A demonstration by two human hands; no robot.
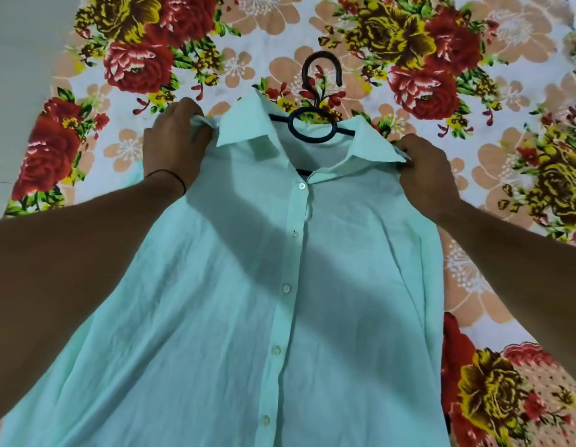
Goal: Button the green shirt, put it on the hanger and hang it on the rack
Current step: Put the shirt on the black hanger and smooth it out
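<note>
Holding: I have the green shirt [248, 301] by both shoulders, front up, on the flowered bedsheet [506, 130].
Left hand: my left hand [175, 150] sits at the shirt's left shoulder, fingers curled tight on a bunch of cloth just beside the collar [244, 127].
Right hand: my right hand [425, 172] pinches the other shoulder seam at the collar tip, fingers closed on fabric.
Shirt position: it lies spread flat toward me, collar at the far end, hem out of view below.
Buttons: the placket [286, 285] looks fastened all the way down the part I can see; the top one by the collar appears done too.
Hanger: the black hanger [312, 124] is already inside the neck, its hook [322, 72] lying on the sheet beyond the collar; its arms are hidden under the cloth, showing only faintly.
Handling: I judge the fabric thin, light and limp, with creases all over. It will sag and slide off the hanger arms if lifted by cloth alone.
Where to grip: I would settle each shoulder seam over a hanger arm, then lift by the hook or the ring below it, not by the fabric.
Risk: one shoulder slipping as it comes up.
Rack: not in view.
</note>
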